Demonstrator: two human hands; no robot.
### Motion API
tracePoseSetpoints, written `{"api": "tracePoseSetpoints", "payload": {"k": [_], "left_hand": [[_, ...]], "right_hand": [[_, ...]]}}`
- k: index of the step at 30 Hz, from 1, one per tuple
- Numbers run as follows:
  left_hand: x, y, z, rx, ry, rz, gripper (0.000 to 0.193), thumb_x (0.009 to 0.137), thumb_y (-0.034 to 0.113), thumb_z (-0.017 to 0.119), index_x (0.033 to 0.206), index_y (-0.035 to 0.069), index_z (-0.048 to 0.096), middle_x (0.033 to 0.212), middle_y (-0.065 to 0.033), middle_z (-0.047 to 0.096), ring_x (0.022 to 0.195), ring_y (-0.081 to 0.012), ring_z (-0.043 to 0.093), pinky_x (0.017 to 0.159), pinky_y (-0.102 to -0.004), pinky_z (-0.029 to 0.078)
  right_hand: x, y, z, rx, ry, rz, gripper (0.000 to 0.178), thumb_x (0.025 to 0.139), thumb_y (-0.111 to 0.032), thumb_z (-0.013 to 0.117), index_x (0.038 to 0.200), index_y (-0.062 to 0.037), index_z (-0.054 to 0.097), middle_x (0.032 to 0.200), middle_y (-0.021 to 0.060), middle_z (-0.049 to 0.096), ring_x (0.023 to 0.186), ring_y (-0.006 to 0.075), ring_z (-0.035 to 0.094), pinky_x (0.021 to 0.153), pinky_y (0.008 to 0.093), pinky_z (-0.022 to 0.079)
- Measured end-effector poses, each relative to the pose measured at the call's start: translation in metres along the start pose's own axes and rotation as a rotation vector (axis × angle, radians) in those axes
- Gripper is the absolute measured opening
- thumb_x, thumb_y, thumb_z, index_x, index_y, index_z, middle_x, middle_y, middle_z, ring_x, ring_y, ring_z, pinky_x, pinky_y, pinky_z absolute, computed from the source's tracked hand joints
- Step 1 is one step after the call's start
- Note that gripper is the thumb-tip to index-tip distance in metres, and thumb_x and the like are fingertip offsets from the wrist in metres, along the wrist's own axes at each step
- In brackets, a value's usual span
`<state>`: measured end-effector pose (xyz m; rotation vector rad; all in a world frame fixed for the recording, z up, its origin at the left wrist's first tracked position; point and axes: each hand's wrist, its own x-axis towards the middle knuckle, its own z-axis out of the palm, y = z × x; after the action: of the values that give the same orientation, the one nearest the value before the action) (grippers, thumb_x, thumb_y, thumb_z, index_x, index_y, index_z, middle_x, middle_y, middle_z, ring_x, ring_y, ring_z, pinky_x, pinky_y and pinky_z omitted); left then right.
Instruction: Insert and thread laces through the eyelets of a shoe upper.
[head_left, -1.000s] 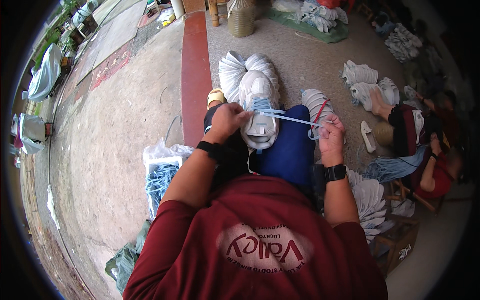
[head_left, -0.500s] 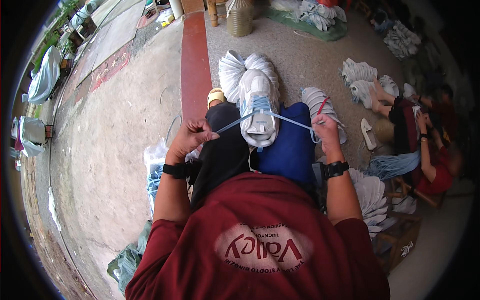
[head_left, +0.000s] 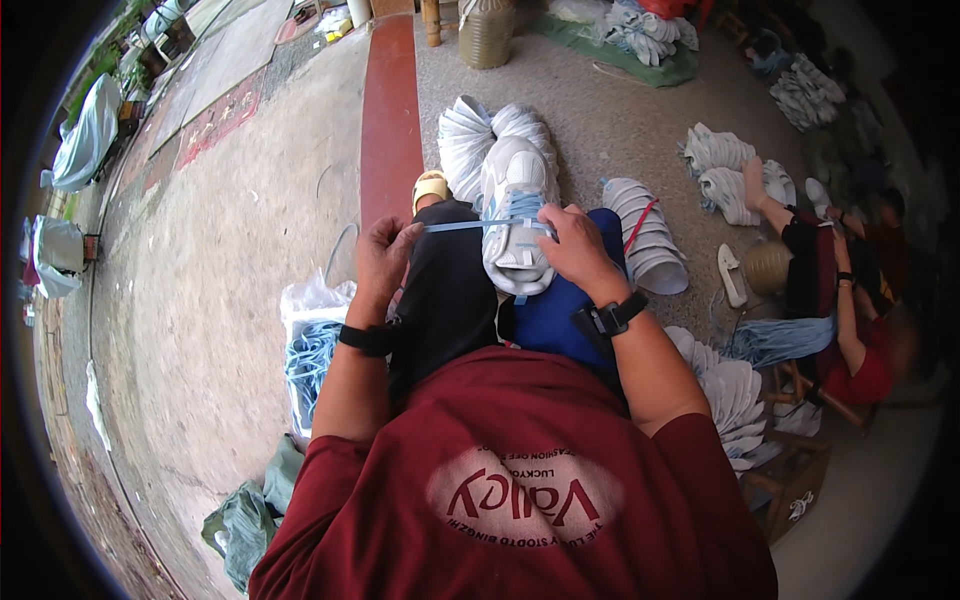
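A white sneaker (head_left: 517, 165) rests across my knees, its opening toward me, with light blue lacing partly threaded over its tongue. My left hand (head_left: 386, 256) is closed in a pinch on the light blue shoelace (head_left: 455, 227), left of the shoe. That lace runs taut and nearly level to the sneaker's upper eyelets. My right hand (head_left: 580, 248) touches the shoe's right eyelet edge, thumb and fingers pinched around the lace there. Its fingertips partly hide the lace.
Stacked white shoe parts (head_left: 467, 150) lie beyond the sneaker, with another stack (head_left: 645, 235) to the right. A bag of blue laces (head_left: 315, 345) is at my left. Another person (head_left: 858, 345) sits at the right, near hanging blue laces (head_left: 780, 338) and a white shoe (head_left: 733, 277).
My right hand has moved left and inward from beside the knee to the sneaker's eyelets. My left hand has risen slightly, and the lace from it now runs nearly level.
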<state>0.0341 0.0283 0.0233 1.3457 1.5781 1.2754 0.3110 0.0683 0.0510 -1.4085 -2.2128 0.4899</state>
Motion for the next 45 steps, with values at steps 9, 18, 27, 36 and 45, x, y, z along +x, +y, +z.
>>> {"api": "tracePoseSetpoints", "payload": {"k": [9,18,27,36,45], "left_hand": [[-0.001,0.048,0.066,0.409,-0.266,0.552,0.047,0.065,0.011,0.067,0.106,0.002,0.046,0.103,-0.0165,0.050,0.094,-0.0351,0.052,0.080,-0.0407,0.044],[0.010,0.047,0.093,0.667,-0.210,0.641,0.020,0.066,0.008,0.058,0.084,0.006,0.052,0.091,-0.0126,0.052,0.084,-0.0296,0.055,0.069,-0.0379,0.047],[0.011,0.042,0.085,0.786,-0.308,0.855,0.017,0.067,0.009,0.059,0.084,0.008,0.063,0.093,-0.0088,0.056,0.083,-0.0240,0.056,0.068,-0.0343,0.048],[0.012,0.042,0.095,0.665,-0.250,0.691,0.022,0.070,0.007,0.057,0.091,0.007,0.064,0.086,-0.0087,0.058,0.080,-0.0261,0.058,0.069,-0.0349,0.048],[0.027,0.044,0.107,0.790,-0.309,0.633,0.010,0.072,0.011,0.056,0.076,0.006,0.062,0.079,-0.0099,0.058,0.075,-0.0267,0.060,0.066,-0.0351,0.049]], "right_hand": [[0.006,-0.007,0.004,-0.049,-0.017,0.154,0.017,0.071,-0.004,0.053,0.088,-0.0031,0.051,0.079,0.0207,0.060,0.081,0.0390,0.058,0.070,0.0477,0.044],[0.006,-0.016,-0.004,-0.333,-0.047,0.040,0.006,0.074,-0.004,0.049,0.077,-0.0026,0.055,0.072,0.0188,0.061,0.074,0.0380,0.060,0.068,0.0466,0.048],[0.009,0.020,0.010,0.439,0.018,0.132,0.008,0.073,-0.005,0.055,0.071,0.0023,0.055,0.065,0.0178,0.058,0.060,0.0273,0.057,0.056,0.0370,0.043],[0.016,0.017,0.004,0.461,-0.086,0.223,0.017,0.070,-0.012,0.063,0.068,0.0033,0.055,0.059,0.0149,0.055,0.057,0.0186,0.053,0.053,0.0336,0.041],[0.006,0.011,-0.010,-0.248,0.105,-0.143,0.009,0.072,-0.010,0.060,0.068,-0.0056,0.053,0.062,0.0137,0.055,0.063,0.0344,0.057,0.058,0.0426,0.044]]}}
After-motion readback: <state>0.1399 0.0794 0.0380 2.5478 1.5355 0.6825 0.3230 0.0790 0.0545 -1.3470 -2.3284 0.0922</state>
